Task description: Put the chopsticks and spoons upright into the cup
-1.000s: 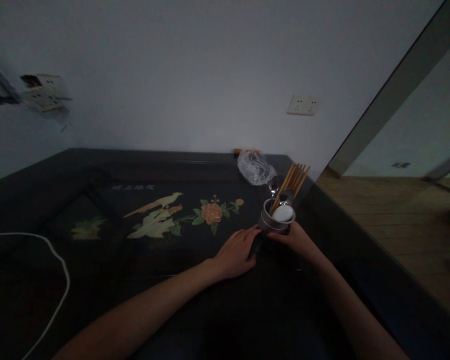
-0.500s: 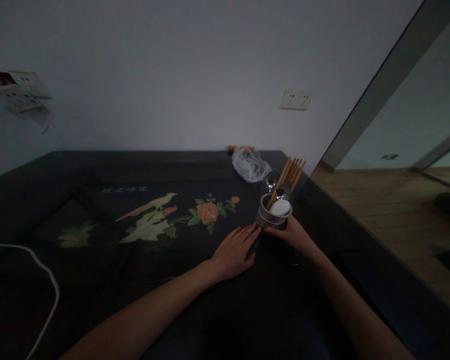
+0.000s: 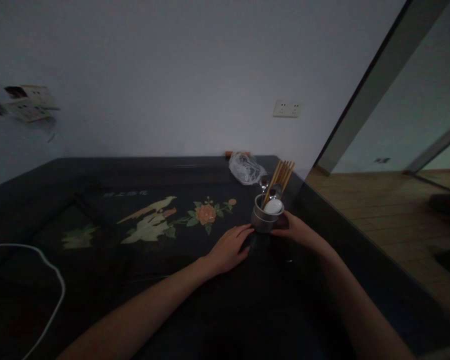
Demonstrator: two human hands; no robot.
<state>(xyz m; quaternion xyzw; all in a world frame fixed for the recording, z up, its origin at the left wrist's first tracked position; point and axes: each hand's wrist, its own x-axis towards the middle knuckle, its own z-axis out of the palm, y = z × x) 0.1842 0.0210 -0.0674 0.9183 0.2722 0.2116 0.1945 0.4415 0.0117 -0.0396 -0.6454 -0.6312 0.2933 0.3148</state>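
A grey metal utensil holder [image 3: 263,220] stands on the black table [image 3: 97,280] near its right edge. Several wooden chopsticks [image 3: 279,177], metal spoons [image 3: 264,183] and a white spoon [image 3: 273,206] stick out of it. My right hand [image 3: 296,231] is closed round the holder's right side. My left hand [image 3: 228,248] lies flat on the tabletop just left of the holder, fingers stretched out, fingertips close to its base.
A crumpled clear plastic bag [image 3: 244,168] lies behind the holder by the wall. The tabletop bears a bird-and-flower inlay [image 3: 165,222]. A white cable [image 3: 41,280] loops at the left. Wall sockets [image 3: 287,108] sit above. The wooden floor [image 3: 378,210] drops off beyond the right edge.
The view has shifted a little; holder and hands now appear slightly further left. Both hands keep their places at the holder.
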